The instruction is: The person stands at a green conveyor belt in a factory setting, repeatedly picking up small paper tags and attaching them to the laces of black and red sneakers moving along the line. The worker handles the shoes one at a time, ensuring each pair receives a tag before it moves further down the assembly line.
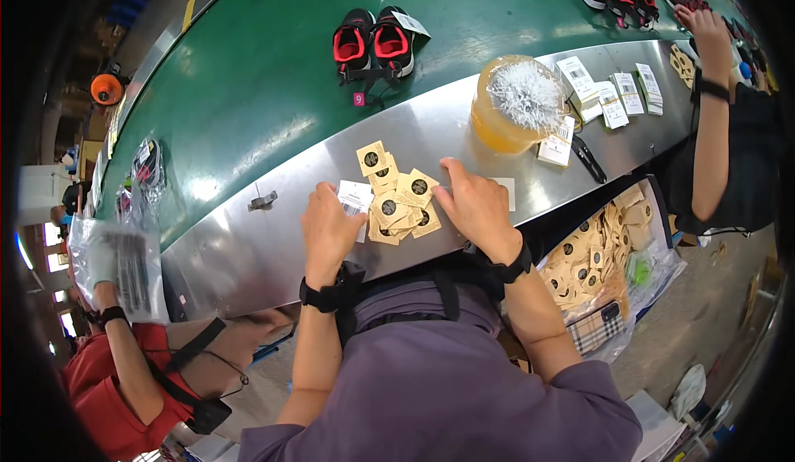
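A white barcoded tag [354,194] is pinched between the thumb and fingers of my left hand [326,228], just left of a loose pile of tan square packets [403,205] with dark round marks. My right hand [480,211] rests at the pile's right side. Its thumb and index finger are apart, with nothing visible between them. The pile lies on the metal ledge [281,247]. Beyond it, a pair of black and red shoes [373,44] with a white tag stands on the green surface [265,56].
A tub of white plastic fasteners [522,98], stacks of tags [609,102] and a black cutter [589,160] lie to the right. Below the ledge sits a box of packets [592,251]. Co-workers flank me: a gloved hand [103,262] left, a bare hand [710,36] right.
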`<state>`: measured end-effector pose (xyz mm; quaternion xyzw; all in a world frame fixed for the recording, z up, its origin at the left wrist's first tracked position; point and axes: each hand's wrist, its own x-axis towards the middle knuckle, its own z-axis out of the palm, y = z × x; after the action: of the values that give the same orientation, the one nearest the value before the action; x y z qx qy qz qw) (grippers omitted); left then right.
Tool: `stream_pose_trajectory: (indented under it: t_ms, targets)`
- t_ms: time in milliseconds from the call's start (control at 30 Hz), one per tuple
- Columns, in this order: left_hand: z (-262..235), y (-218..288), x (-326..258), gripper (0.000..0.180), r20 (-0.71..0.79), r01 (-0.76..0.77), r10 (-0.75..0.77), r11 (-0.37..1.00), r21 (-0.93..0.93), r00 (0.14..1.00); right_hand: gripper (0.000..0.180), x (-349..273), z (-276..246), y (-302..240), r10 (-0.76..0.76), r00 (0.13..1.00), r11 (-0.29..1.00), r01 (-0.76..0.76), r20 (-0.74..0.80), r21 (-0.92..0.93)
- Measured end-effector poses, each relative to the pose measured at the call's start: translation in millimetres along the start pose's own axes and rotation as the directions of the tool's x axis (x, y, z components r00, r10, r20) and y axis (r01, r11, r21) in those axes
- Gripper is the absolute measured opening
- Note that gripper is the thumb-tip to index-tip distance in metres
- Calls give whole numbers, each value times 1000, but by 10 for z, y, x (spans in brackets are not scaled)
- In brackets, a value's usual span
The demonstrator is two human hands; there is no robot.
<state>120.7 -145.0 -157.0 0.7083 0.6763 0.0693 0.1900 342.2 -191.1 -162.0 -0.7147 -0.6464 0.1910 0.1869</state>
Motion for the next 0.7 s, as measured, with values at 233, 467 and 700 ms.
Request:
stream_pose_trajectory:
  t_ms: [233, 467, 700]
  targets:
    - [-11, -6, -12, 51, -46, -38, 29, 978, -206, 998, 37, -14, 11, -15, -38, 999, 999, 38, -19, 14]
    - [-63, -36, 14, 52, 109, 93, -26, 736, -670, 994, 42, -158, -74, -103, -144, 980, 989, 148, -140, 17]
    - [-92, -149, 133, 42, 285, 265, 47, 245, -933, 957, 31, -293, -265, -138, -127, 973, 978, 155, -191, 142]
